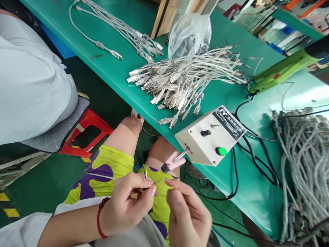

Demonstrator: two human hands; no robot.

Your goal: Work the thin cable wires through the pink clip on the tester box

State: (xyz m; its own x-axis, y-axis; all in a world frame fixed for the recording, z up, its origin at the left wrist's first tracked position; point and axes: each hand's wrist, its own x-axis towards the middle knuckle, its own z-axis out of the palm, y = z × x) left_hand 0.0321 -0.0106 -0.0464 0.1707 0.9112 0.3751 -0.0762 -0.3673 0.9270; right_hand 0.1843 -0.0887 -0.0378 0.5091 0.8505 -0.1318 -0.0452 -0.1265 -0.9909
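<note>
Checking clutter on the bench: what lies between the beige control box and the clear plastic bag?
In the head view, a pile of short USB cables lies on the green table between the control box and the plastic bag.

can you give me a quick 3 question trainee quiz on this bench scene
1. True or false: the green button sits on the beige control box.
2. Which hand pinches the thin cable end? A) left hand B) right hand
3. What lies behind the pile of USB cables on the green table?

Key: 1 true. 2 A, the right fingers are close by the wire tip. 3 A clear plastic bag.
</note>
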